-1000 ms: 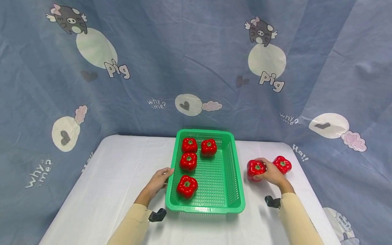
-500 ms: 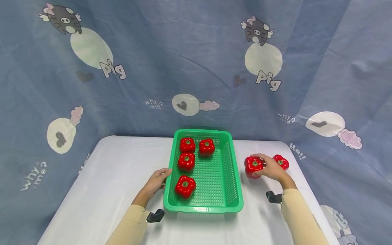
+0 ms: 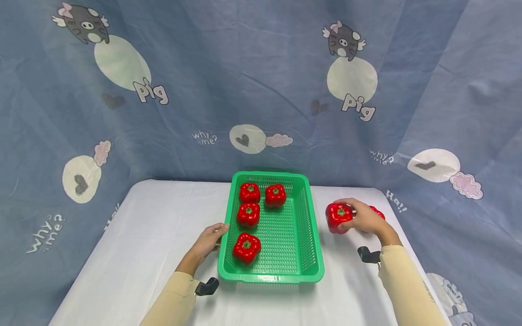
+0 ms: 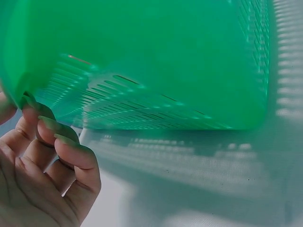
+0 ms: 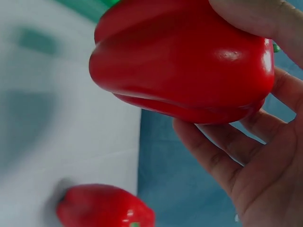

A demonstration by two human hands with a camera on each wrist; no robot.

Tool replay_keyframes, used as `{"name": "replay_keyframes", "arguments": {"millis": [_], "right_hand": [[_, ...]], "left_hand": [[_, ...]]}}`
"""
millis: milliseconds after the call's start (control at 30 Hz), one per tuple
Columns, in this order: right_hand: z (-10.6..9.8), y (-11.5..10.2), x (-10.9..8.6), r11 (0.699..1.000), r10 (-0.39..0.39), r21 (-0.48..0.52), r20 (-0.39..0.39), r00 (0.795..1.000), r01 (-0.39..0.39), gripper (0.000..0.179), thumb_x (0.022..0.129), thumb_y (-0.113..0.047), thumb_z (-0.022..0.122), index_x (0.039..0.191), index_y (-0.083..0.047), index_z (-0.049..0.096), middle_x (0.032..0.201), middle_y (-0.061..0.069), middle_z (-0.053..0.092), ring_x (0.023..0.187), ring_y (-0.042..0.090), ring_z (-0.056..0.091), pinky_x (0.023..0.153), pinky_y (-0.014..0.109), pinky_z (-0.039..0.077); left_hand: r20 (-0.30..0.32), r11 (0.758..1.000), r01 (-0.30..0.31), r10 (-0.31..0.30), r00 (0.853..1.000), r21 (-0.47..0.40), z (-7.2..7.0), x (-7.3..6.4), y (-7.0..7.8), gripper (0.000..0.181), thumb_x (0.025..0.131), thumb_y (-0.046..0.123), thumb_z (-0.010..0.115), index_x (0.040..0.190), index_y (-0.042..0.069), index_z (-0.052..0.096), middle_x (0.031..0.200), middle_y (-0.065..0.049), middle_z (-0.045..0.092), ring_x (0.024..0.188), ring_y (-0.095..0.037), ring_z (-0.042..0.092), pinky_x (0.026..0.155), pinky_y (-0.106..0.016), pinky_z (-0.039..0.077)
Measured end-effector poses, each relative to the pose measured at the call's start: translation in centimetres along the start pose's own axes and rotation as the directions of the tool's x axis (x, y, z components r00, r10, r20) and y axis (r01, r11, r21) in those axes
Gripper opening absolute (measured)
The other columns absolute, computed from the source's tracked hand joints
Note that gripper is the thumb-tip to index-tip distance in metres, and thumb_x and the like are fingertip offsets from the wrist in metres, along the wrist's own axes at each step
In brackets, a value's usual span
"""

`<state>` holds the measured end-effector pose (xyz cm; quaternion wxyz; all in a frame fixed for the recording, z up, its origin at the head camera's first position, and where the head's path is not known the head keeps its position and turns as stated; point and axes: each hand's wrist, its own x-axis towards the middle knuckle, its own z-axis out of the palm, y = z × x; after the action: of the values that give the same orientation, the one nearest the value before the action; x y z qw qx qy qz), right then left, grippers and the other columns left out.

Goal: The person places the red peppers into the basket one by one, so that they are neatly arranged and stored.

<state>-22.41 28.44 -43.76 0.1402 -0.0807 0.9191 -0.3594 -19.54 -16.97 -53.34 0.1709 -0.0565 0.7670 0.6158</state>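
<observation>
My right hand [image 3: 364, 219] grips a glossy red bell pepper [image 3: 335, 219] between thumb and fingers, to the right of the green basket [image 3: 271, 278]. In the right wrist view this bell pepper [image 5: 184, 61] is held over the white cloth, its green stem towards the palm. A second loose bell pepper [image 5: 104, 208] lies on the cloth, partly hidden behind my right hand in the head view. My left hand [image 3: 207, 243] pinches the basket's left rim; the left wrist view shows the curled fingers [image 4: 78, 153] at the edge. Several red bell peppers [image 3: 246, 248] sit inside, mostly along the left side.
A white cloth [image 3: 163, 226] covers the table, with the basket in its middle. Behind and at the sides hangs a blue curtain [image 3: 261, 90] with cartoon pigs. Black wrist cameras [image 3: 207, 286] stick out from both sleeves.
My right hand has raised the bell pepper slightly, and now covers more of the loose one behind it. The left hand keeps its hold on the basket. The head view has shifted a little.
</observation>
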Motion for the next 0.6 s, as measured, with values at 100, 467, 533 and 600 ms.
{"name": "replay_keyframes", "arguments": {"millis": [100,467,533,600], "right_hand": [[-0.4,-0.5,0.1,1.0,-0.028,-0.012,0.007,1.0,0.029,0.076,0.071,-0.015,0.084,0.137,-0.008,0.047,0.13,0.022,0.05,0.118,0.044,0.046,0.083,0.05,0.053],[-1.0,-1.6,0.7,0.995,-0.096,-0.031,0.023,0.995,0.097,0.072,0.072,-0.015,0.082,0.135,-0.006,0.05,0.127,0.021,0.054,0.115,0.041,0.05,0.084,0.049,0.053],[-1.0,-1.8,0.7,0.995,-0.099,-0.029,0.027,0.995,0.099,0.071,0.073,-0.014,0.082,0.135,-0.006,0.05,0.126,0.02,0.055,0.114,0.04,0.051,0.084,0.049,0.052],[-1.1,-2.0,0.7,0.995,-0.097,-0.019,0.031,0.995,0.098,0.07,0.073,-0.014,0.081,0.135,-0.006,0.049,0.126,0.02,0.055,0.114,0.04,0.051,0.085,0.049,0.052]], "left_hand": [[0.007,1.0,-0.009,0.009,1.0,-0.002,0.0,-0.2,0.2,0.04,0.101,0.037,0.047,0.109,0.0,0.061,0.084,-0.003,0.069,0.073,-0.014,0.063,0.066,-0.03,0.05],[-0.001,1.0,-0.01,0.01,1.0,-0.013,0.1,-0.1,0.1,0.038,0.101,0.036,0.047,0.106,0.001,0.06,0.081,-0.001,0.067,0.071,-0.013,0.06,0.065,-0.029,0.048],[-0.001,1.0,-0.007,0.007,1.0,-0.015,0.0,-0.1,0.1,0.037,0.101,0.036,0.047,0.105,0.001,0.06,0.081,-0.001,0.067,0.072,-0.013,0.06,0.065,-0.029,0.048],[-0.001,1.0,-0.003,0.003,1.0,-0.012,0.0,-0.1,0.1,0.037,0.101,0.036,0.047,0.105,0.002,0.06,0.082,-0.001,0.067,0.072,-0.013,0.06,0.066,-0.029,0.048]]}}
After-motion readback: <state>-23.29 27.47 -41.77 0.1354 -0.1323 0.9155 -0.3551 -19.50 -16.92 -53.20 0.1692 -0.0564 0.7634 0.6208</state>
